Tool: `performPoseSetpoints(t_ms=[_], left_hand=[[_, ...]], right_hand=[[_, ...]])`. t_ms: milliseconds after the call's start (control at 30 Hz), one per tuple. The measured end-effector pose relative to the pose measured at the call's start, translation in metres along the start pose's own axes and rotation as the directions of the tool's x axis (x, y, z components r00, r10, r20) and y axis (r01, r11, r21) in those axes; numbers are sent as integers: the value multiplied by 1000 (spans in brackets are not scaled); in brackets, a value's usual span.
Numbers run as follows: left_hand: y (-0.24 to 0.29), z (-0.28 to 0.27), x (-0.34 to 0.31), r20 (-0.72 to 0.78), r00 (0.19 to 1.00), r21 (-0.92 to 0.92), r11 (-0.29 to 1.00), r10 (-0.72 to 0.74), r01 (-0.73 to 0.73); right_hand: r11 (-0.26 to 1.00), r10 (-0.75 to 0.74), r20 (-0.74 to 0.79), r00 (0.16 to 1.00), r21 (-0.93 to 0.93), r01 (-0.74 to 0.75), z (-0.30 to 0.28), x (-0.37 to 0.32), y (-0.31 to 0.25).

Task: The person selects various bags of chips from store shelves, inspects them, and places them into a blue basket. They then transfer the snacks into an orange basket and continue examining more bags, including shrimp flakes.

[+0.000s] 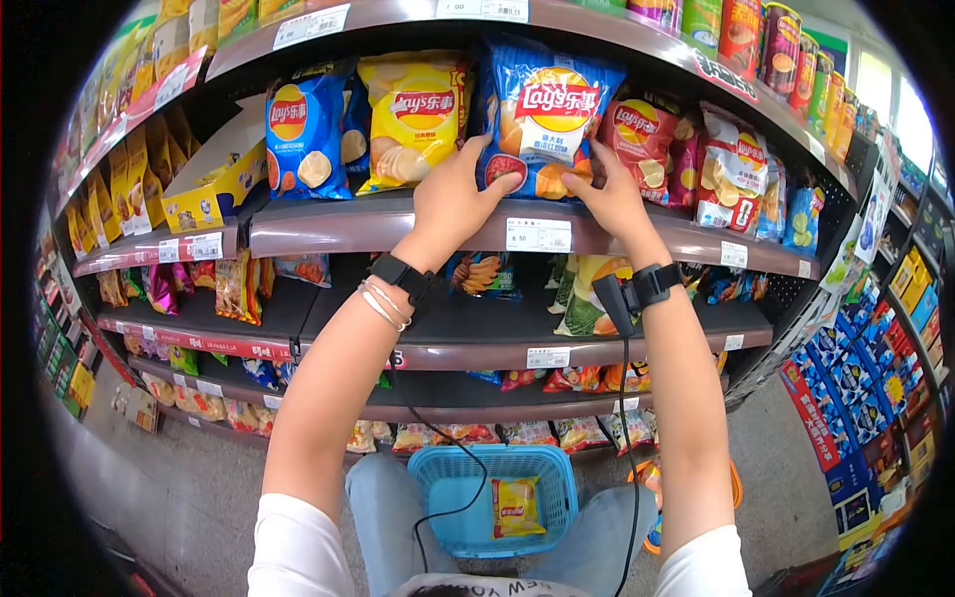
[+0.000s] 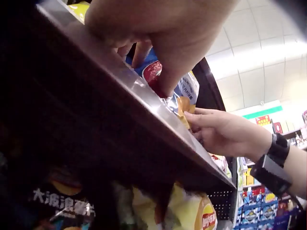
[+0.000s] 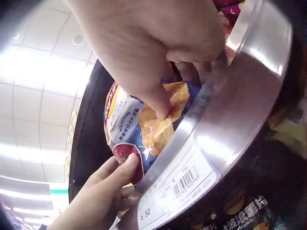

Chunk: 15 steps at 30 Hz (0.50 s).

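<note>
Gripping the large blue chip bag (image 1: 553,129) from either side, the left hand (image 1: 458,194) sits at its 8 o'clock and the right hand (image 1: 619,199) at its 4 o'clock. Both hands are partly closed, each spread about as wide as its side of the bag needs: the left thumb presses the front beside the round red picture, the right thumb lies on the orange chips printed low down, and the other fingers wrap the sides, their tips mostly hidden. The bag is on the upper shelf, just past 12 o'clock from the middle of the head view; whether its base touches the shelf cannot be told. Next to it at 9 o'clock stands a yellow chip bag (image 1: 413,114), at 3 o'clock a red chip bag (image 1: 640,149). Directly at its 6 o'clock, a price label (image 1: 538,236) is fixed to the shelf edge (image 1: 378,232). Lower down at 6 o'clock, between the person's knees, a light-blue basket (image 1: 527,460) holds a small yellow packet (image 1: 517,507).
</note>
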State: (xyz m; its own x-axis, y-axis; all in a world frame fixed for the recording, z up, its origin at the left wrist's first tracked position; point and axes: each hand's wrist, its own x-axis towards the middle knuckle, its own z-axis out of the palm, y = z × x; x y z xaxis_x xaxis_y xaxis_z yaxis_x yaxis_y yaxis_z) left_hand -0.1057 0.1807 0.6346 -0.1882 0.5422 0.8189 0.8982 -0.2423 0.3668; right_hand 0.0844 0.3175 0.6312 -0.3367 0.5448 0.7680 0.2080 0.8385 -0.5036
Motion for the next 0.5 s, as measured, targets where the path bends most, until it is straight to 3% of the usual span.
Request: performPoseSetpoints(t_ms=[100,300,400,500], left_hand=[[-10,10,3,-111,990,4,996,91,-91],[-5,-5,-14,-386,900,15,977,204,-214],[0,-12,-39,-415,892,42,983,182,-181],[14,-14,-87,-251,966,-263,965,-68,-1]], right_hand=[[999,-15,-33,999,46,17,2,-1,4],[996,-87,-410,908,-54,71,-5,-33,-47],[995,-88,-478,874,-84,55,1,-66,-69],[999,-1,-455,891,30,17,14,-118,-83]])
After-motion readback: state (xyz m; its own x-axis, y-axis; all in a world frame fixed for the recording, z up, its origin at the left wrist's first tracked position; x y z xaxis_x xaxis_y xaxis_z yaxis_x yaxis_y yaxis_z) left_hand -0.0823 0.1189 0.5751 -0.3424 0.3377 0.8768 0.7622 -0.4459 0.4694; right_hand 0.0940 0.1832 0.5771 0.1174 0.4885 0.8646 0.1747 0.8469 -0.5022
